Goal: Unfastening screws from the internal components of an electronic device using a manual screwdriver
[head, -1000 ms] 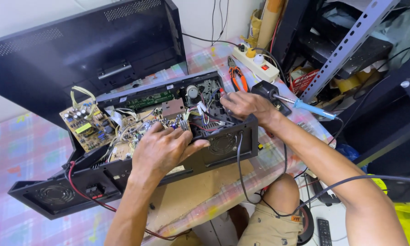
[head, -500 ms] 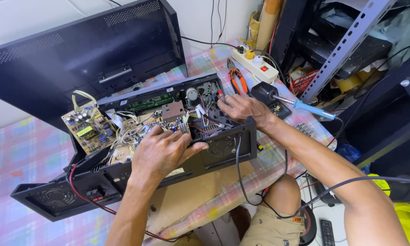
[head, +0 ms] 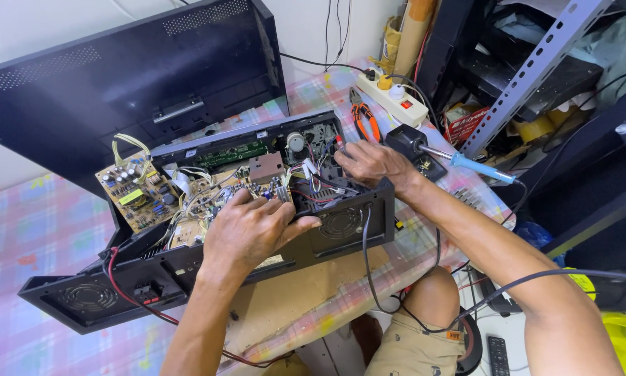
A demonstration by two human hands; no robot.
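Observation:
An open black electronics chassis [head: 341,223] lies on the patterned table, its circuit boards and wire bundles exposed. My left hand [head: 250,226] grips its front wall, thumb outside on the panel and fingers curled inside onto the main circuit board [head: 208,198]. At the chassis's right end, my right hand [head: 372,163] pinches a small red-tipped wire [head: 339,142] among the coloured wires. What lies under both palms is hidden.
The detached black cover [head: 188,83] leans behind the chassis. A loose brown circuit board [head: 135,191] hangs out at the left. A white power strip [head: 389,97], orange-handled pliers [head: 364,120] and a blue-handled soldering iron [head: 476,167] sit at right, near a metal shelf rack [head: 536,69]. My knee [head: 431,299] is below.
My right hand has shifted slightly left over the wires. My left hand stays on the chassis front with only a small shuffle of the fingers.

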